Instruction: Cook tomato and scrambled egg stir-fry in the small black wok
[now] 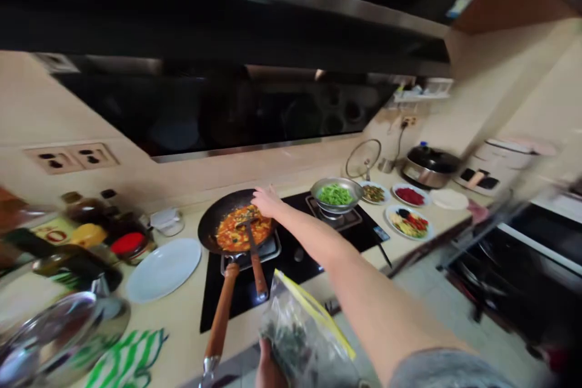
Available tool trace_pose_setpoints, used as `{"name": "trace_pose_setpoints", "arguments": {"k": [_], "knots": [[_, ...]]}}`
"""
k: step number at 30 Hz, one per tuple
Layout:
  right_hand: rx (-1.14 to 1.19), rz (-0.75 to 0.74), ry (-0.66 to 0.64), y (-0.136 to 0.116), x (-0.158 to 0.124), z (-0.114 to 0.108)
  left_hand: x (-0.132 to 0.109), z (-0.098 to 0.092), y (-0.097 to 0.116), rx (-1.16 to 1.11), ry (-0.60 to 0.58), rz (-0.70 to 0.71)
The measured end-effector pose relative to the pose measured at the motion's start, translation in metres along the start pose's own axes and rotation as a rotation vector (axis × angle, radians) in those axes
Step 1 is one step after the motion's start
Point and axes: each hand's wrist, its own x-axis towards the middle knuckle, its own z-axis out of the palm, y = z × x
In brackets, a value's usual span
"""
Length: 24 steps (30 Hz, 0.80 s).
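Observation:
My right hand (268,201) reaches over the right rim of a dark wok (210,218), its fingers pressed together; what they hold, if anything, is too small to tell. Red and yellow food (231,231) fills the wok, and a spatula with a wooden handle (257,270) rests in it. At the bottom of the view my left hand (269,367) grips a clear zip bag (309,339) with a yellow edge and dark green contents. The wok's long wooden handle (221,315) points toward me.
A bowl of green vegetables (335,194) stands on the right burner. Plates of chopped food (409,222) sit further right, near a covered pot (431,167). A white plate (164,270), jars, bottles and a striped cloth (127,359) are on the left.

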Motion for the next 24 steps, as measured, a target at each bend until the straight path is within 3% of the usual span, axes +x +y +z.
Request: {"name": "trace_pose_setpoints", "arguments": {"k": [3,5,7,10,12,14,16,19,21,24], "knots": [[0.123,0.129,0.064,0.032,-0.088,-0.031,0.007,0.043,-0.018,-0.009,0.092,-0.028],[0.19,0.216,0.175,0.065,-0.176,-0.054,0.019,0.081,-0.038,0.016,0.141,-0.09],[0.405,0.369,0.338,0.094,-0.283,-0.073,0.035,0.12,-0.068,0.072,0.143,-0.151],[0.629,0.697,0.47,0.107,-0.451,-0.08,0.058,0.17,-0.139,0.142,0.062,-0.311],[0.67,0.844,0.606,0.098,-0.548,-0.073,0.07,0.196,-0.202,0.188,0.015,-0.451],[0.631,0.97,0.737,0.084,-0.628,-0.064,0.075,0.216,-0.273,0.239,-0.02,-0.577],[0.504,1.106,0.847,0.071,-0.691,-0.062,0.071,0.231,-0.345,0.304,-0.062,-0.69],[0.297,1.248,0.918,0.059,-0.762,-0.081,0.05,0.241,-0.442,0.454,-0.159,-0.884],[0.281,1.306,0.907,0.059,-0.797,-0.101,0.033,0.238,-0.492,0.541,-0.234,-1.01],[0.213,1.41,0.898,0.074,-0.836,-0.12,0.025,0.227,-0.546,0.658,-0.368,-1.216]]}}
